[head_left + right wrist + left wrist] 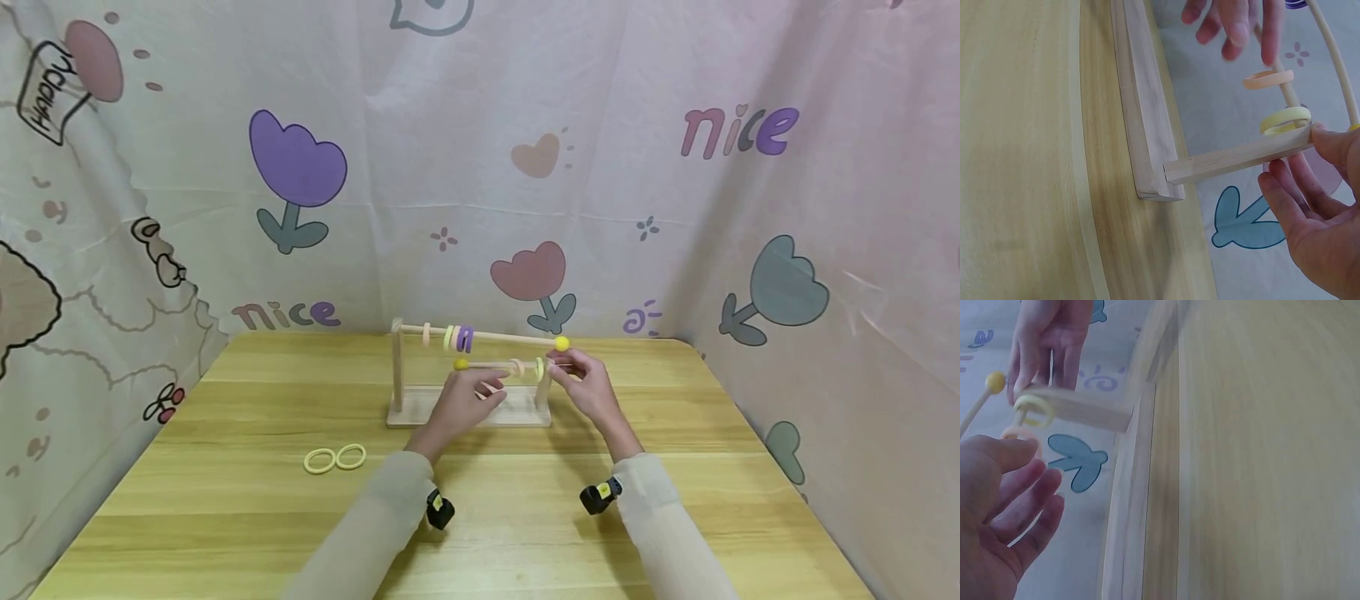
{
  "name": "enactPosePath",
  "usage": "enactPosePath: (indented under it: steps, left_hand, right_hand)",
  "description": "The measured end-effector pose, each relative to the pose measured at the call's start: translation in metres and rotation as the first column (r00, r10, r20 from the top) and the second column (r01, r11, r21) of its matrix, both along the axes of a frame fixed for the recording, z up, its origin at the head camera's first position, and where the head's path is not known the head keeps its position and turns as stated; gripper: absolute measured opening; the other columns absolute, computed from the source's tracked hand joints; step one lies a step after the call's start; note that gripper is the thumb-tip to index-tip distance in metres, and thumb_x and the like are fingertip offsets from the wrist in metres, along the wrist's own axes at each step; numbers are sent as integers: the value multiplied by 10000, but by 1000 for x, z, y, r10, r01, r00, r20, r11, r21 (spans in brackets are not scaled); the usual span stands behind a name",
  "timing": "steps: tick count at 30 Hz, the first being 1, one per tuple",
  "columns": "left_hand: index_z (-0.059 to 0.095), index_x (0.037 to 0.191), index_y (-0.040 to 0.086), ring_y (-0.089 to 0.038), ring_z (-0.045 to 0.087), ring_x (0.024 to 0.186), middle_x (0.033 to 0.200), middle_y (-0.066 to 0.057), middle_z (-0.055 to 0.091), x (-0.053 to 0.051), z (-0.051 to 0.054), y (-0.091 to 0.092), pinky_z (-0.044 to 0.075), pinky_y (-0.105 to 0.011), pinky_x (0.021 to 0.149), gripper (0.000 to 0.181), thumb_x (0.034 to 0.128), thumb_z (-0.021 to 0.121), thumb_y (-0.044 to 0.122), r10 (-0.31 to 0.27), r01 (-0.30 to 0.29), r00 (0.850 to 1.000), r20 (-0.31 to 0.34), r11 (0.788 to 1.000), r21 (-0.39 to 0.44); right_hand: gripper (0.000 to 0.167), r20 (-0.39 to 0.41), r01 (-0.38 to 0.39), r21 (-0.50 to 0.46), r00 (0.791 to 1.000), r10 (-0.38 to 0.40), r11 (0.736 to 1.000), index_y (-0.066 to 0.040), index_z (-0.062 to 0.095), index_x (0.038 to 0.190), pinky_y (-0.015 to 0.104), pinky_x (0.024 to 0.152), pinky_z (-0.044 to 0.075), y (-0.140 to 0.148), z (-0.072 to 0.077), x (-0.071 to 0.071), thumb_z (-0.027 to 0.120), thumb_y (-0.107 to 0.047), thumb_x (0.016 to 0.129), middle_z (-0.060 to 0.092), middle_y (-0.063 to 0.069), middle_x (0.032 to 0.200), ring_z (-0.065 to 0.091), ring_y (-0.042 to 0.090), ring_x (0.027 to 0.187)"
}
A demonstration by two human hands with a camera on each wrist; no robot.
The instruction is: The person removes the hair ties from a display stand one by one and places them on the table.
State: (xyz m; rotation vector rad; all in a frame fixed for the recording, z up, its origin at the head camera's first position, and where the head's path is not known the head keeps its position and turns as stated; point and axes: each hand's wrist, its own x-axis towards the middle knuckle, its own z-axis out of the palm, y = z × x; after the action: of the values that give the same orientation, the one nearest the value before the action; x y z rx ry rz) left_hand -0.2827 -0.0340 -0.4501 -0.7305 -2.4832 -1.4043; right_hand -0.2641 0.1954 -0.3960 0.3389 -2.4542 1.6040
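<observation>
A wooden stand (468,418) has a tall left post (397,367) and a short right post (1235,159). From the short post a lower rod runs left to a yellow ball (461,364), carrying an orange ring (1268,79) and a pale yellow ring (1285,120). My right hand (588,385) pinches the top of the short post between thumb and fingers. Just in front of the lower rod is my left hand (465,400), its fingers loosely bent close to the orange ring and holding nothing. Several orange, yellow and purple rings (465,339) hang on the upper rod (517,337).
Two pale yellow rings (335,459) lie side by side on the wooden table (225,500), left of the stand. A yellow ball (562,343) caps the upper rod's right end, just above my right hand. Behind the table hangs a printed curtain (450,167).
</observation>
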Motion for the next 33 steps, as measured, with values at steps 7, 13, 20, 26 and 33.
enactPosePath:
  steps: [7, 13, 20, 26, 33]
  left_hand:
    - [742, 1266, 119, -159, 746, 801, 1062, -81, 798, -4, -1, 15, 604, -208, 712, 337, 931, 760, 87, 25, -25, 1000, 14, 999, -32]
    - [704, 1323, 137, -178, 742, 862, 1097, -74, 790, -4, 0, 20, 618, -256, 763, 374, 951, 744, 120, 20, -12, 993, 119, 997, -71]
    - [762, 1181, 93, -151, 732, 914, 1077, -44, 793, -5, -1, 16, 607, -253, 792, 224, 973, 728, 169, 21, -14, 996, 88, 997, -73]
    - [798, 1044, 84, -96, 695, 722, 989, -29, 803, -4, -1, 7, 573, -217, 655, 140, 979, 721, 181, 67, -66, 997, 36, 998, -6]
    - [790, 1035, 17, -261, 748, 701, 949, -84, 805, -1, 1, -1, 551, -192, 583, 130, 962, 727, 105, 83, -84, 996, 42, 996, 39]
  right_hand:
    - [268, -5, -3, -2, 1000, 3, 1000, 116, 665, 1226, 358, 1034, 532, -1, 0, 0, 652, 0, 985, 690, 291, 1240, 646, 381, 1156]
    - [263, -2, -2, -3, 1000, 2, 1000, 116, 667, 1223, 371, 1036, 534, -1, 1, 0, 650, 4, 985, 690, 292, 1239, 647, 382, 1152]
    - [270, -1, -2, 6, 1000, 2, 1000, 121, 659, 1232, 312, 1018, 533, -1, 1, 0, 644, 3, 989, 684, 297, 1246, 644, 387, 1161]
    - [266, -2, 0, 3, 1000, 0, 1000, 125, 660, 1226, 204, 972, 516, -1, 2, 1, 644, 6, 988, 686, 297, 1231, 644, 362, 1145]
    - [260, -6, 3, -4, 1000, -3, 1000, 95, 676, 1221, 220, 986, 522, 4, -10, -8, 657, -21, 990, 694, 277, 1235, 650, 324, 1135]
